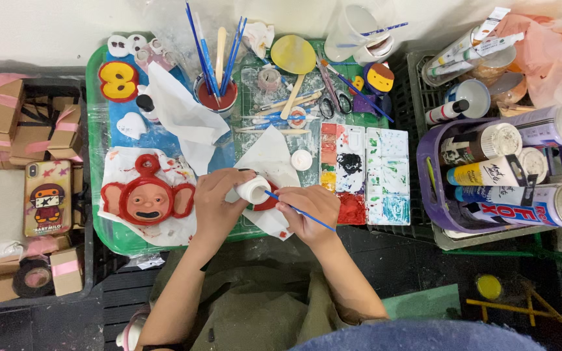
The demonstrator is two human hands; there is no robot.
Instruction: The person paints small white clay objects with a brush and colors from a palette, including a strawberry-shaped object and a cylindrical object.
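Paint work was partway done. The left hand [219, 198] had its grip closed around a small white piece [254, 190], holding it over a sheet of white paper [269, 159] on the green tray [93, 130]. The right hand [310, 208] pinched a thin blue brush [297, 210], with the tip touching the piece. Red [267, 201] showed on its lower part, but most of it was still white, so a lot seemed left to paint. Beside the left hand lay a red face figure [147, 195] that looked already painted. A messy paint palette [364, 175] sat just beside the right hand.
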